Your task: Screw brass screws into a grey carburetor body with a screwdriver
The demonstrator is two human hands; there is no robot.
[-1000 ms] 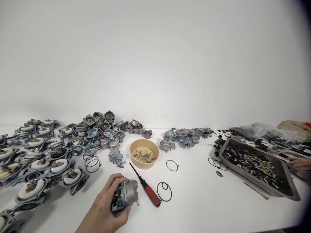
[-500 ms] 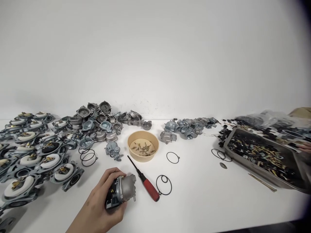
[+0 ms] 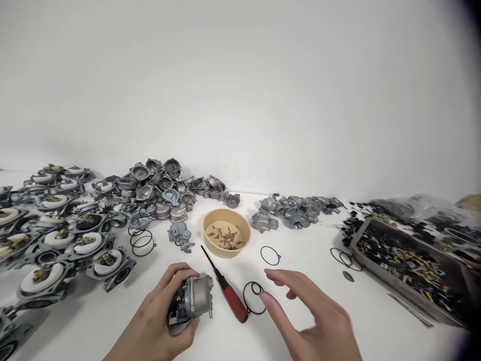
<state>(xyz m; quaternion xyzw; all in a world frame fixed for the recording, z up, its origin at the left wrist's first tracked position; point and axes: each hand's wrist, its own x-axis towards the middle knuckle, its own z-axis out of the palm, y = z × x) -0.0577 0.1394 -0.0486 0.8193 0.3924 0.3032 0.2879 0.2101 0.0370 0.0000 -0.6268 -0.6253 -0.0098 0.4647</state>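
Holding a grey metal carburetor (image 3: pixel 202 296) is the left hand (image 3: pixel 160 313), at the near edge of the surface (image 3: pixel 214 343). Left fingers (image 3: pixel 180 273) bent over the upper, far side; thumb along the lower, near side; opening only as wide as the body between them. The carburetor's rounded cover and small spout project past the fingertips, to the right; its darker end is partly hidden in the palm.

Right hand (image 3: pixel 313 316): nothing in its grasp. Fingers and thumb well apart in a loose curve, tips directed left, toward the carburetor but clear of it. Thumb tip overlaps the edge of a black ring (image 3: pixel 248 311) in view; contact cannot be told. A smaller ring (image 3: pixel 257 293) shows inside that outline.

Between the hands: red-handled screwdriver (image 3: pixel 235 303), lying obliquely, just right of the carburetor, blade pointing away toward a tan bowl (image 3: pixel 227 253) of small screws (image 3: pixel 227 237).

Left of the left hand: carburetor bodies with white floats (image 3: pixel 42 278), in rows. Farther back: a heap of metal cups (image 3: pixel 163 193). Far right: a metal tray (image 3: pixel 394 284) of mixed small parts
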